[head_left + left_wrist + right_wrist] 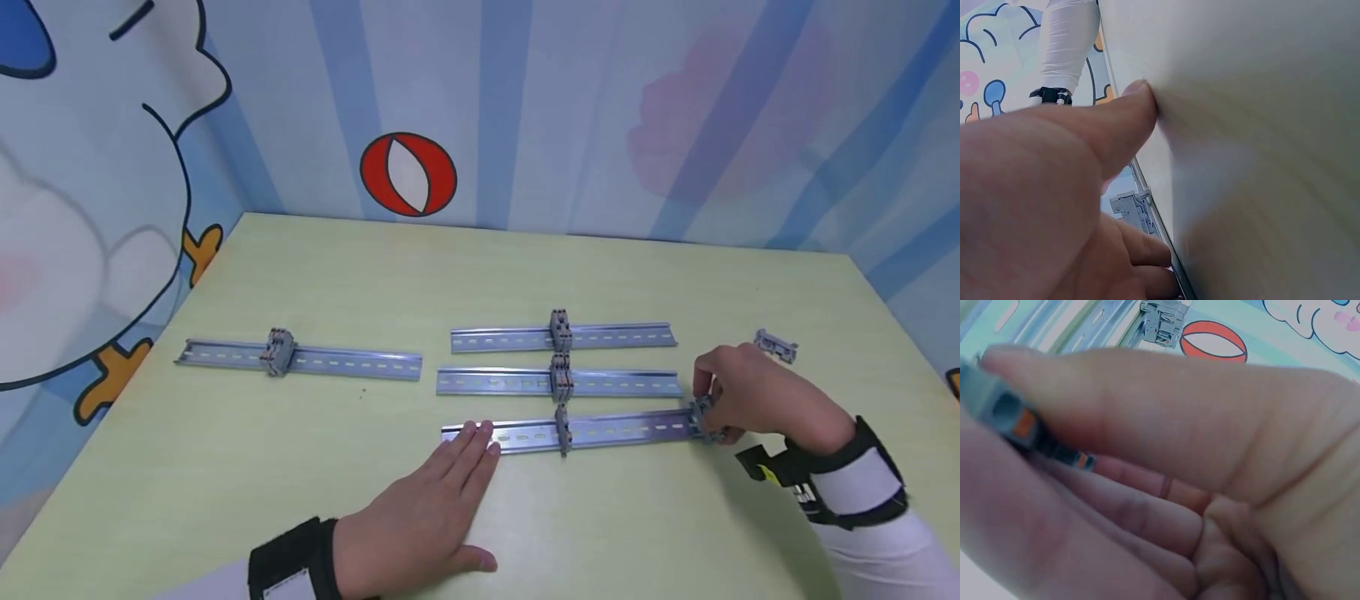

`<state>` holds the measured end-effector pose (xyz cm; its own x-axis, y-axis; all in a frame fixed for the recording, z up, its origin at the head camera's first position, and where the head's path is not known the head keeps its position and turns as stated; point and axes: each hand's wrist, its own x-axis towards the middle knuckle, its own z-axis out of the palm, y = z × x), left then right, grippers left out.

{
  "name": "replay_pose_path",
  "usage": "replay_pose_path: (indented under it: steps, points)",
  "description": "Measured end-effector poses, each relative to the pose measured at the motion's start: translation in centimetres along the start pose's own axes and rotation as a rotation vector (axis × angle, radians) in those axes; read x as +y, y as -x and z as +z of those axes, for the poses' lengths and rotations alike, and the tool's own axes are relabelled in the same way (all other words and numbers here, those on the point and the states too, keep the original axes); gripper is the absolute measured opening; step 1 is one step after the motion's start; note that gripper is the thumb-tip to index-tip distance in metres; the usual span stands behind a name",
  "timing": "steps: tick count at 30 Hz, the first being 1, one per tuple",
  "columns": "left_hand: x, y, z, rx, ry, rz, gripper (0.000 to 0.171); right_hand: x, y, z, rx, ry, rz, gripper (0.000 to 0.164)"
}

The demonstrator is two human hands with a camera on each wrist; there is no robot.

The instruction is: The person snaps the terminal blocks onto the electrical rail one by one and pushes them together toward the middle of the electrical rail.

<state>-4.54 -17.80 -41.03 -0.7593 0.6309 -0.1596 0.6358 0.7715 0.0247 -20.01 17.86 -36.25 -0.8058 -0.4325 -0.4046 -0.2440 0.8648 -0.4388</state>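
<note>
A slotted metal DIN rail (630,430) lies nearest the person, with a grey terminal block (563,430) clipped across its middle. My left hand (427,508) rests on the left end of this rail, its fingers straight and together. At the right end, my right hand (765,396) pinches another grey terminal block (1007,412) between thumb and fingers. That block shows orange parts in the right wrist view and sits at the rail's end; the fingers partly hide it. Whether it is seated on the rail I cannot tell.
Two more rails, a middle one (487,382) and a far one (502,339), lie behind, each carrying grey terminal blocks. A fourth rail (360,364) with a block group (278,352) is at left. One loose terminal block (776,345) lies beyond my right hand.
</note>
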Motion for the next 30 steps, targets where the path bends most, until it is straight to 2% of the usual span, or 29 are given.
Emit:
replay_pose_path:
  steps: [11, 17, 21, 24, 27, 30]
  points:
    - [0.1, 0.0, -0.5, -0.006, 0.015, -0.006, 0.094, -0.5, -0.1, 0.0, 0.036, 0.051, 0.000, 0.018]
    - [0.1, 0.0, -0.4, -0.017, 0.037, -0.009, 0.094, -0.3, -0.6, 0.4, 0.015, 0.035, 0.017, 0.017]
    - [0.1, 0.0, -0.2, -0.020, 0.047, -0.005, 0.095, 0.5, -0.5, 0.1, -0.032, -0.003, 0.031, 0.022]
    - [0.1, -0.1, 0.0, -0.013, 0.043, -0.007, 0.095, 1.4, -0.2, -0.8, -0.051, -0.064, 0.026, 0.033]
    - [0.1, -0.1, 0.1, -0.006, 0.031, -0.008, 0.095, 2.3, 0.2, -2.0, -0.078, -0.134, 0.008, 0.044]
    - [0.0, -0.1, 0.0, -0.003, 0.013, -0.013, 0.095, 3.0, 0.5, -2.7, -0.127, -0.200, -0.032, 0.048]
